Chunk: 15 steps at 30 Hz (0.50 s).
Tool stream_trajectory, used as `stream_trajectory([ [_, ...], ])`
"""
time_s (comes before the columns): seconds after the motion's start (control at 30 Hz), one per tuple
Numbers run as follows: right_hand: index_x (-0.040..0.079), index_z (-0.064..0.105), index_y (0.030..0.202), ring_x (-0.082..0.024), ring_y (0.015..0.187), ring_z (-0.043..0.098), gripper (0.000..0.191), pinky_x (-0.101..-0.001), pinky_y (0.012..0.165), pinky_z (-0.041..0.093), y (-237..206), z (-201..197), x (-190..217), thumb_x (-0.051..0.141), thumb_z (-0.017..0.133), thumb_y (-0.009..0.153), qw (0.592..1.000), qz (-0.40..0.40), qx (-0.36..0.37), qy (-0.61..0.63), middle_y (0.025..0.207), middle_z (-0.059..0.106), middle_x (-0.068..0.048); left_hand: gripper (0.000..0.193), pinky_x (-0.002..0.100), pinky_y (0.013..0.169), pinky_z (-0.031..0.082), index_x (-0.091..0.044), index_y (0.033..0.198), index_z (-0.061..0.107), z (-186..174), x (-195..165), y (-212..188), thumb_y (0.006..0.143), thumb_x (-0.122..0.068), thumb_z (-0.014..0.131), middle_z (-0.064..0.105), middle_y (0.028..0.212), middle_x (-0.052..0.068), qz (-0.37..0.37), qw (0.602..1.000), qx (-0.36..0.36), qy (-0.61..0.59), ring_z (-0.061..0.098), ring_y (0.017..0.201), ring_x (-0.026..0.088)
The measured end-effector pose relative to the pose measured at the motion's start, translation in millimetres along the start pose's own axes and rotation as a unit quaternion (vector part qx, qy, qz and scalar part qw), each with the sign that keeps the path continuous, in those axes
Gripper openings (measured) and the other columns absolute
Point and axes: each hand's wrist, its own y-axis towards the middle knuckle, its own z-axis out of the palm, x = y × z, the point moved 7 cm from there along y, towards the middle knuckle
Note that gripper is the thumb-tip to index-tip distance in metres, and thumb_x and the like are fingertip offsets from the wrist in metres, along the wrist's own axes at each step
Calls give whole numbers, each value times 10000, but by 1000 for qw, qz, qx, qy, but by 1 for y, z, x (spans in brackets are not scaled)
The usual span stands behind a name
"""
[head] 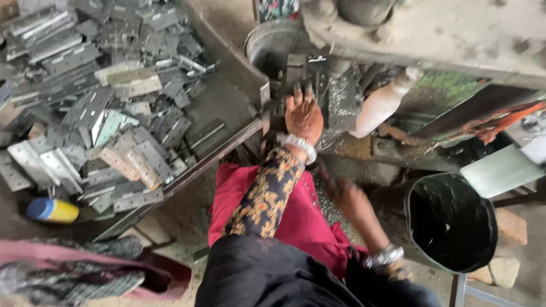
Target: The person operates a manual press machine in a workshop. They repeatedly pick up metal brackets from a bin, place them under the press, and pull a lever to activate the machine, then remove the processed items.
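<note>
My left hand [303,116] reaches forward to the dark metal die block [307,71] of a press machine. Its fingers are spread, with the tips resting on the block; I see nothing gripped in it. A silver bangle sits on that wrist, above a patterned sleeve. My right hand [348,200] is lower and to the right, blurred, over a scatter of small metal chips [324,202] beside a red cloth [296,224] on my lap. Its fingers cannot be made out. To the left lies a big heap of flat grey metal hinges [114,113].
The hinges fill a slanted metal tray [224,150]. A blue-and-yellow bottle [54,210] lies at the lower left. A black bucket [452,224] stands at the right, a white cylinder [382,105] leans by the machine, and a round metal tub [267,45] sits behind the die.
</note>
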Motion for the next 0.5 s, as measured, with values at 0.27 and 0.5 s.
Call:
stream_trajectory([
  [0.27,158,520,1322,-464,934,696,577,-578,789,543,8,5,-16,547,624,908,992,97,63,-49,984,730,-243,382,512,1094,317,-58,1228,695,-7,1,4,953,-232,496,513,1534,67,12,999,44,3,377,1468,329],
  [0.5,104,545,1284,-458,915,710,572,-566,790,552,-12,37,-31,500,655,886,992,108,47,-53,965,740,-245,358,484,1163,327,-53,1274,704,-2,0,20,1014,-206,510,553,1527,78,-15,998,21,-53,438,1457,287],
])
